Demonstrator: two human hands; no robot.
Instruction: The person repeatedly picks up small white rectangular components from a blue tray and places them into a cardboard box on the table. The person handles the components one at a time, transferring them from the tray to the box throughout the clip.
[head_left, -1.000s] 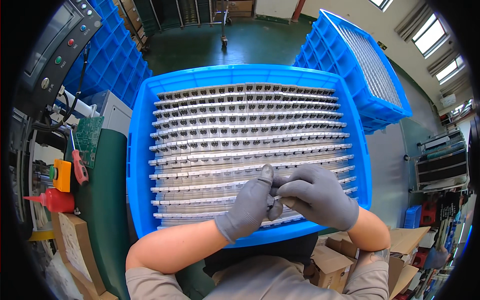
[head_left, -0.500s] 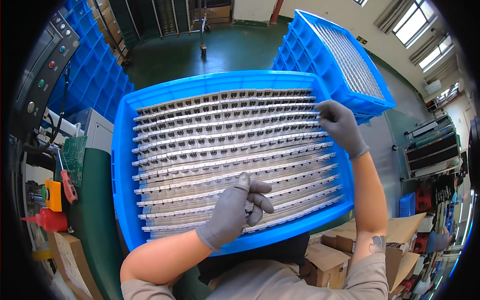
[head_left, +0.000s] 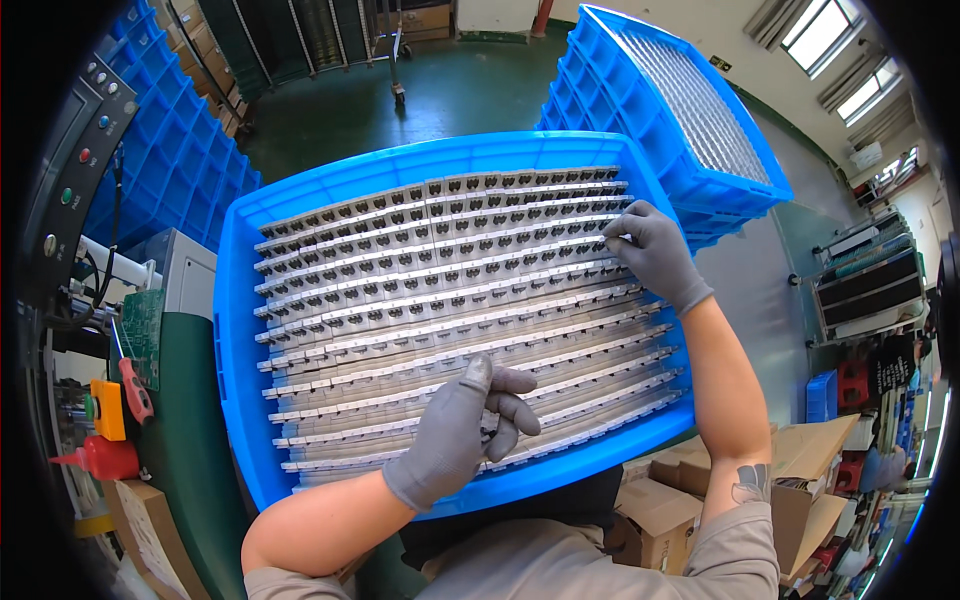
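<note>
A large blue plastic crate [head_left: 240, 330] stands before me, filled with close-set rows of pale strip-like parts [head_left: 400, 345]. Small black pieces [head_left: 455, 185] sit along the far rows, while the nearer rows show mostly white edges. My right hand [head_left: 655, 255], in a grey glove, is at the right end of the far-middle rows; its thumb and forefinger are pinched, and whatever is between them is too small to name. Over the near middle of the crate my left hand [head_left: 450, 430], also gloved in grey, is half curled around small dark parts [head_left: 488, 432], partly hidden by its fingers.
Stacked blue crates [head_left: 650, 110] stand at the far right, the top one filled with similar strips. More blue crates [head_left: 160, 130] rise at the left beside a button panel [head_left: 75, 160]. A screwdriver [head_left: 135, 390] and red bottle [head_left: 105, 458] lie left. Cardboard boxes [head_left: 655, 515] are near right.
My right hand has moved inward to the left and slightly nearer, its fingertips now over the row ends. The left hand stays curled in nearly the same place. The view has shifted slightly.
</note>
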